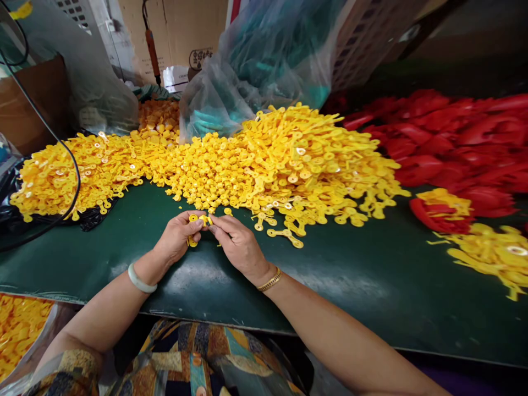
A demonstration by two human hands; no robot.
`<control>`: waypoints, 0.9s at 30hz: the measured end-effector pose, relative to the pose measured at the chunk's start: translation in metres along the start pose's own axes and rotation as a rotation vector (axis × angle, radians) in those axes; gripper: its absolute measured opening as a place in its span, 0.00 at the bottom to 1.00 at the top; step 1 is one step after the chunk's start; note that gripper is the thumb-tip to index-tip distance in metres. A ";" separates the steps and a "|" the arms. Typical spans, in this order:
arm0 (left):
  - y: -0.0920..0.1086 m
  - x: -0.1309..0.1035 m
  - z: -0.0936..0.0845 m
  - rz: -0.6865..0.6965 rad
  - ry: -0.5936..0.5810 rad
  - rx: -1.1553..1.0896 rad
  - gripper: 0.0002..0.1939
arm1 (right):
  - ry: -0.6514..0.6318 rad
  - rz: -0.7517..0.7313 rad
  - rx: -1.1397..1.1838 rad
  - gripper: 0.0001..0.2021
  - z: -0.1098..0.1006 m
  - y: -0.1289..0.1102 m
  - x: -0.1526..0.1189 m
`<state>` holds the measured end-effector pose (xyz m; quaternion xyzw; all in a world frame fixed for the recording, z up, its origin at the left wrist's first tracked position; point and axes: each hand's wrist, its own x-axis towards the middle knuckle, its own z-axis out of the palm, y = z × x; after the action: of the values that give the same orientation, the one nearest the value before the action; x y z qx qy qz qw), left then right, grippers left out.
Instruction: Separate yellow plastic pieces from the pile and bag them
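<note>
While our left hand (pixel 178 236) and right hand (pixel 235 242) pinch one small yellow plastic tag (pixel 197 221), it sits just short of the yellow tag heap (pixel 264 159).

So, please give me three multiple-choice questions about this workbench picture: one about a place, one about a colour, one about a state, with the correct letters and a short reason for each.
1. Where does the pile of red parts lie?
A. right of the yellow heap
B. left of the yellow heap
C. in the person's lap

2. What colour is the table top?
A. white
B. dark green
C. blue

3. What is the state of the two hands?
A. both resting flat and empty
B. one raised off the table
C. both pinching small yellow parts together

Answers:
1 A: the red parts sit beyond the right edge of the yellow heap.
2 B: the bare surface is dark green.
3 C: the left hand and the right hand meet, fingers closed on the small yellow parts.
</note>
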<state>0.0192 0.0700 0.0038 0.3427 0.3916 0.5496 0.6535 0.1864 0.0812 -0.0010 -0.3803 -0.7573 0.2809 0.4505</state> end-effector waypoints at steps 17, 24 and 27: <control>-0.008 -0.006 -0.007 0.598 0.045 0.919 0.08 | -0.079 0.173 0.070 0.15 0.003 -0.009 -0.003; 0.000 -0.010 -0.001 0.545 0.050 0.832 0.08 | -0.094 -0.050 -0.151 0.18 0.009 -0.001 -0.012; 0.005 -0.013 0.002 0.515 0.031 0.795 0.08 | -0.131 -0.123 -0.227 0.19 0.006 0.002 -0.013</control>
<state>0.0173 0.0582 0.0106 0.6440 0.4836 0.5063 0.3082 0.1851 0.0707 -0.0111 -0.3626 -0.8339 0.1896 0.3703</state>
